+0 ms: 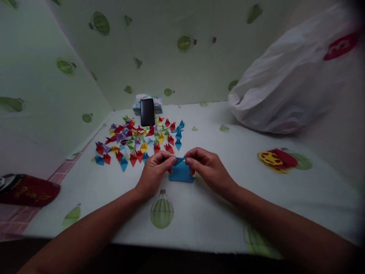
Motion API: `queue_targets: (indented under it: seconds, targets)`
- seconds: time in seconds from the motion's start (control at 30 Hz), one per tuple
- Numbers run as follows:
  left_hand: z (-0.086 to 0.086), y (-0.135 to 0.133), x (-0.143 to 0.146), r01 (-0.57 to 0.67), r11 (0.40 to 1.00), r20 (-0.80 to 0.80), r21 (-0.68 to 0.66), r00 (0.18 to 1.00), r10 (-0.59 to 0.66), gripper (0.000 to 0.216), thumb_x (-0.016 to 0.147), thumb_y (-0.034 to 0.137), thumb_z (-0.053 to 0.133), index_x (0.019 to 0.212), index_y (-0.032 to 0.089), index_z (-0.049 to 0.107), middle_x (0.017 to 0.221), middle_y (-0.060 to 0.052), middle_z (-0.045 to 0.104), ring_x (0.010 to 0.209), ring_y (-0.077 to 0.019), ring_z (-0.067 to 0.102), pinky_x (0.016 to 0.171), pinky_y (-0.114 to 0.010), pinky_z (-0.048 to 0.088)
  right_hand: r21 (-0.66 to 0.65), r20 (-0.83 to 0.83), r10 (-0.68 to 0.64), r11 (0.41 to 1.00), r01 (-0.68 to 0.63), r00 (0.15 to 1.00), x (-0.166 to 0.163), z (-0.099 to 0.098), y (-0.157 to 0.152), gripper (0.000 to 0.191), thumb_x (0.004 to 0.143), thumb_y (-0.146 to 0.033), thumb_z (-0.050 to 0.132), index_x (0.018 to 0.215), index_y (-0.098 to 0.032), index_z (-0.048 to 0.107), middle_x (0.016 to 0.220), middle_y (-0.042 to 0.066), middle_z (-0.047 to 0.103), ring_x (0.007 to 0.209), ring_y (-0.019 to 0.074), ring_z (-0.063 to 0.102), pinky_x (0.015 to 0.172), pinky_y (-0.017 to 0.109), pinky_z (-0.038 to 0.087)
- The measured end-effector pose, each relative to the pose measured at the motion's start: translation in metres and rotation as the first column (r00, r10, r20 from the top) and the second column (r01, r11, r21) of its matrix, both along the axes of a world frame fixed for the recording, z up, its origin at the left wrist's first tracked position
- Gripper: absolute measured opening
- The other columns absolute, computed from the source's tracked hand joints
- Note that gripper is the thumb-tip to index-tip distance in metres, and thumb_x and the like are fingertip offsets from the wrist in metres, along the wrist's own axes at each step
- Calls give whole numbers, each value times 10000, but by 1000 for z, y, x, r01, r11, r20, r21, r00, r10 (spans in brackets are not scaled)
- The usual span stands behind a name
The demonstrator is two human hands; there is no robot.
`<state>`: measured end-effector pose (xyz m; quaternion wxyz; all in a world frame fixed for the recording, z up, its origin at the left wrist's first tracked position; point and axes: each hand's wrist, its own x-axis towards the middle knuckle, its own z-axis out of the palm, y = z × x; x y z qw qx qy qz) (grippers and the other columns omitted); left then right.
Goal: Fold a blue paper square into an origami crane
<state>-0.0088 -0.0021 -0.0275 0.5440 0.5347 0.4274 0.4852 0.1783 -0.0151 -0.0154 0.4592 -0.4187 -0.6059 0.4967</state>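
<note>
In the middle of the table, a piece of blue paper (181, 174) lies between my two hands, its top edge held up and partly covered by my fingers. My left hand (157, 167) pinches its upper left side between thumb and forefinger. With the same kind of pinch, my right hand (207, 167) grips the upper right side. A small yellow bit shows beside the right fingers; what it belongs to is hidden. Just beyond my hands spreads a group of folded paper figures (138, 155) in red, blue, yellow, purple and green.
A dark phone (147, 112) leans on a tissue box (158, 106) at the back. To the right are red and yellow paper cutouts (276, 160) and a large white plastic bag (273, 83). A red can (30, 189) lies at the left edge.
</note>
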Motion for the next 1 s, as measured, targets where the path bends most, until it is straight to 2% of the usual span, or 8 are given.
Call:
queue_targets:
  seconds: [0.1,0.33,0.53,0.7,0.83,0.9,1.0]
  targets:
    - [0,0,1,28,999,1,-18,1000,-28,197,805,338,753,776,166,662,721,23,599,623,-95,521,612,-226,441,-20,7,13,1000,-13,1000,-1,-1,0,170,828,-329,670,853,-167,625,713,-12,589,587,106,542,554,250,450]
    - [6,-4,2,98,995,-107,15,990,-96,224,797,356,748,761,166,635,685,23,581,620,-104,515,609,-237,411,4,30,-33,999,33,999,-1,-1,1,162,837,-318,647,776,-173,609,669,-15,574,570,110,524,545,259,427]
    - [7,-4,2,182,982,-114,-42,976,-186,238,806,384,723,787,166,631,652,32,550,592,-101,483,579,-235,382,12,77,-24,1000,23,997,0,0,0,151,829,-291,626,737,-176,595,635,-18,560,570,114,507,543,257,411]
    - [10,-4,2,179,983,-122,-31,976,-182,242,797,361,725,728,159,611,633,34,537,589,-97,465,577,-230,366,0,55,24,1000,-24,998,0,1,1,184,852,-324,605,743,-177,585,640,-21,556,557,111,514,540,254,417]
    - [10,-4,2,251,967,-154,-51,954,-256,211,810,347,713,746,161,636,657,25,557,594,-99,464,579,-233,361,67,153,6,998,-17,988,1,2,0,193,851,-282,605,689,-183,570,602,-23,548,564,113,495,544,252,389]
    - [9,-5,2,252,967,-158,-23,955,-253,195,815,332,713,740,162,651,696,16,562,632,-106,485,607,-237,378,68,151,15,997,-26,988,1,2,0,217,875,-302,588,694,-184,569,595,-20,546,562,115,495,550,256,393]
    - [6,-6,2,172,985,-105,-3,980,-171,201,811,319,727,710,166,647,690,21,548,638,-102,480,615,-232,380,16,61,43,999,-44,997,-1,0,-1,306,936,-401,517,725,-185,562,630,-10,554,554,114,515,557,264,418]
